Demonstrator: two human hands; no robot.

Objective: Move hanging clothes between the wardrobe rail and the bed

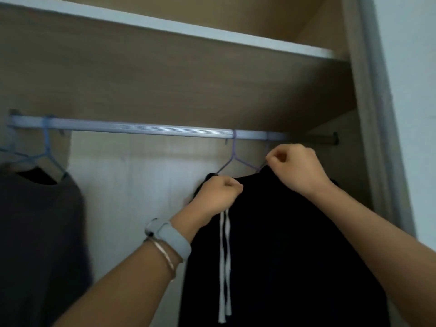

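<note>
A black garment with two white drawstrings hangs on a purple hanger hooked over the silver wardrobe rail, toward its right end. My left hand is closed on the garment's top edge at the hanger's left shoulder. My right hand pinches the fabric at the hanger's right shoulder, just under the rail. The bed is out of view.
A dark grey shirt hangs on a blue hanger at the rail's left end. A shelf runs above the rail. The wardrobe's side panel stands close on the right. Bare rail lies between the two hangers.
</note>
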